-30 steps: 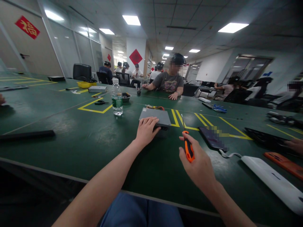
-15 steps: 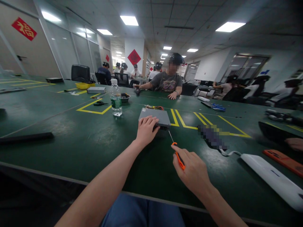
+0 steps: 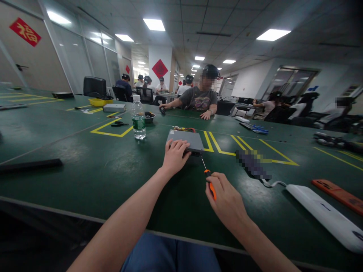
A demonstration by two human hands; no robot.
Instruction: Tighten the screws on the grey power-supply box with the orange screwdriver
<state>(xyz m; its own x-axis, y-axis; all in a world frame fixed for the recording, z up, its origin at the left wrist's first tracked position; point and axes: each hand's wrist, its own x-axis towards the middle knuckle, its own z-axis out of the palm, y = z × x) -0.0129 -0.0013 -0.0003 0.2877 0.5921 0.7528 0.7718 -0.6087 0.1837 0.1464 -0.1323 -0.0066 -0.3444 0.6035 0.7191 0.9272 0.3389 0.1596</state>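
Note:
A grey computer power supply [image 3: 189, 139] lies on the green table in front of me, its coloured cables [image 3: 184, 129] bunched at the far side. My left hand [image 3: 176, 155] grips its near left part, fingers over the top and thumb at the near side. In my right hand [image 3: 224, 190] is a screwdriver [image 3: 211, 185] with an orange and black handle, held between thumb and fingers. Its thin shaft points up to the near right corner of the power supply; whether the tip sits in a screw is too small to tell.
A water bottle [image 3: 138, 119] stands left of the power supply, with a metal bowl [image 3: 149, 117] behind it. To the right lie a white power bank [image 3: 320, 211] and an orange phone [image 3: 338, 194]. A co-worker [image 3: 202, 98] sits across the table.
My right fingers have shifted on the screwdriver handle, the index finger now bent back. My left hand and the power supply stay in place. A dark object and another hand have left the right edge.

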